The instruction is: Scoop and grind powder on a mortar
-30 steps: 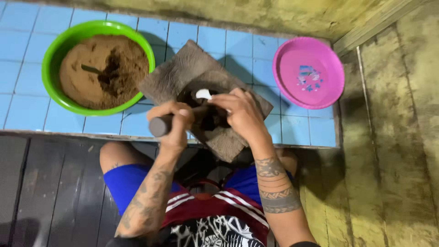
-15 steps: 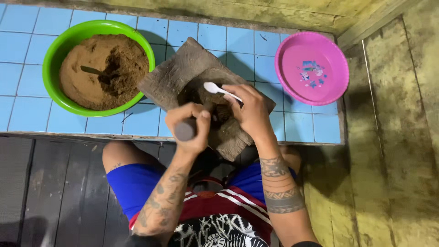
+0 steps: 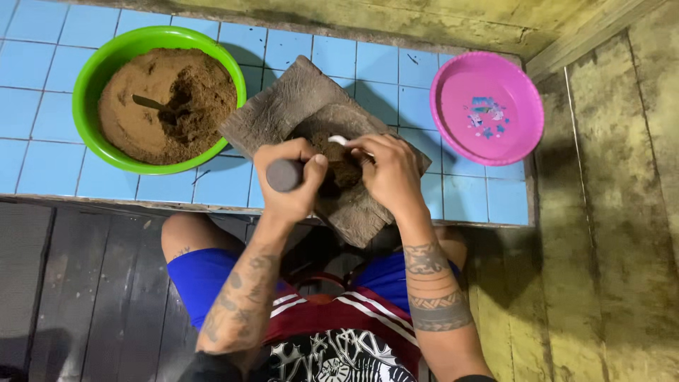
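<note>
1. We see a stone slab (image 3: 283, 106), grey-brown, rough and roughly rectangular, lying askew on the blue tiles (image 3: 49, 163); its near corner juts past the tile edge toward us.
2. On the slab, directly under both sets of fingers, sits a clump of dark brown paste (image 3: 344, 168), coarse and moist-looking, in a shallow worn hollow.
3. Our left hand (image 3: 290, 180) is closed in a fist around a dark, round-ended pestle (image 3: 283, 175); its blunt end faces up toward the camera, just left of the paste. The thumb lies across the top and the fingers wrap it fully.
4. Our right hand (image 3: 385, 173) is curled over the paste, fingers bent and pinching a white spoon (image 3: 338, 140); only the spoon's end shows, poking out beyond the fingertips. The two hands nearly touch above the paste.
5. Well to the left of the left fingers stands a green bowl (image 3: 92, 71) filled with lighter brown, crumbly paste, with a scooped pit and a dark utensil (image 3: 148, 103) stuck in it. The bowl's rim sits just beside the slab's left corner.
6. Well to the right of the right fingers lies a pink plate (image 3: 453, 120) with a small printed pattern in the middle, apart from the slab.
7. Below the hands we see blue shorts (image 3: 205, 276), a red striped shirt, and dark floor planks (image 3: 71, 283).
</note>
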